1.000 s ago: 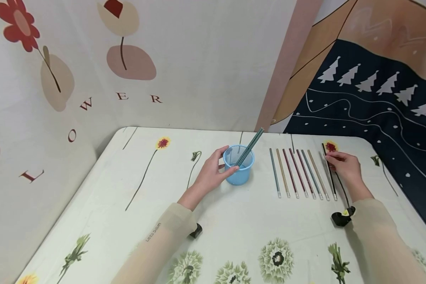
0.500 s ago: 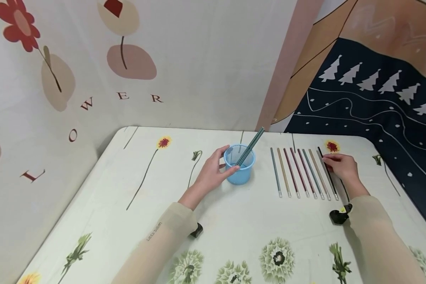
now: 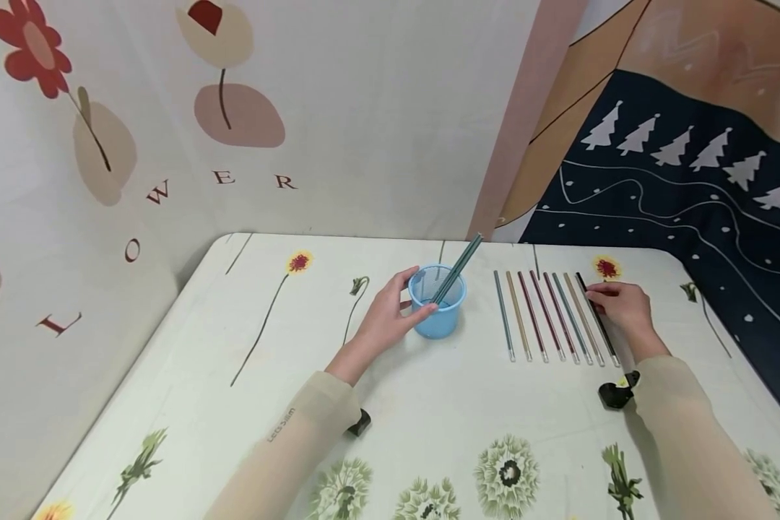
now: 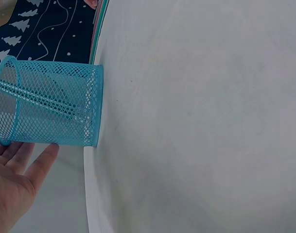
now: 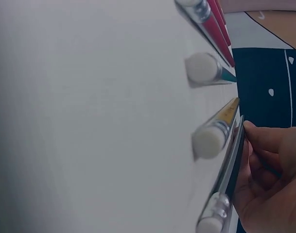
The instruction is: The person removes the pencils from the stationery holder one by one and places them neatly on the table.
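A light blue mesh pencil cup (image 3: 437, 326) stands upright on the table, with several dark green pencils (image 3: 460, 264) leaning to the right inside it. My left hand (image 3: 390, 312) holds the cup from its left side, thumb at the front and fingers behind; the left wrist view shows fingertips against the mesh (image 4: 53, 104). On the right, my right hand (image 3: 624, 307) pinches a black pencil (image 3: 604, 333) between thumb and fingers near its far end. The pencil lies on or just above the table, its eraser end toward me, beside a gold pencil (image 3: 585, 318).
Left of the black pencil lies a row of teal, gold and dark red pencils (image 3: 537, 318), erasers toward me. Black straps with small black pieces (image 3: 616, 394) sit at both wrists. The white floral tablecloth (image 3: 429, 404) ends at a printed fabric wall (image 3: 364, 144) behind.
My right hand has shifted left with the black pencil, bringing it alongside the row and turning its far end leftward. My left hand and the cup have stayed in place.
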Available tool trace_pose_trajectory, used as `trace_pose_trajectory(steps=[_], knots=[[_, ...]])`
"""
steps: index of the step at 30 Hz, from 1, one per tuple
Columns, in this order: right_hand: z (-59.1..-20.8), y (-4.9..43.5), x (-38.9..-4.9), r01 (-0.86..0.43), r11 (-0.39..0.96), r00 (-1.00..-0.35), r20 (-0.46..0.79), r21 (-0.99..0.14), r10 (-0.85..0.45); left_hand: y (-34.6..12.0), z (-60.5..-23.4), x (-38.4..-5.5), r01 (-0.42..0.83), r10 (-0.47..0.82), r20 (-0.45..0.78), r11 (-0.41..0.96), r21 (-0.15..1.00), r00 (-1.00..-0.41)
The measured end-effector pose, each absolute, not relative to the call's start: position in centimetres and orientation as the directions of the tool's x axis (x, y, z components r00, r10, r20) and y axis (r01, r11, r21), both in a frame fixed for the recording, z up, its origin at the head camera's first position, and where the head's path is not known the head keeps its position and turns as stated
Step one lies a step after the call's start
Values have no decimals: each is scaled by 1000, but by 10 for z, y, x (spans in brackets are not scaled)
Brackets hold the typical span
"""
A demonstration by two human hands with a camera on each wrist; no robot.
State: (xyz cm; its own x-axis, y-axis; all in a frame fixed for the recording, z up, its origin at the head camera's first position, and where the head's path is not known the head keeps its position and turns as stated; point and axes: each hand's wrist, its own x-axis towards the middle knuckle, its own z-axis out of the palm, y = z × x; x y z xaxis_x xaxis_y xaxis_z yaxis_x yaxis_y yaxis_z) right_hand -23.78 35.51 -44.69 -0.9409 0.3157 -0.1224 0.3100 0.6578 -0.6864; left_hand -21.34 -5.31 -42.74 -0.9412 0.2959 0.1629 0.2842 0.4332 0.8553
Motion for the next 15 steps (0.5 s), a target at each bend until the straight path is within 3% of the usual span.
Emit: trace_pose_trajectory(steps=[15], knots=[[-443, 350, -237, 295, 693, -944, -91, -658, 316, -54, -428, -214, 293, 303, 166, 442, 848, -939]])
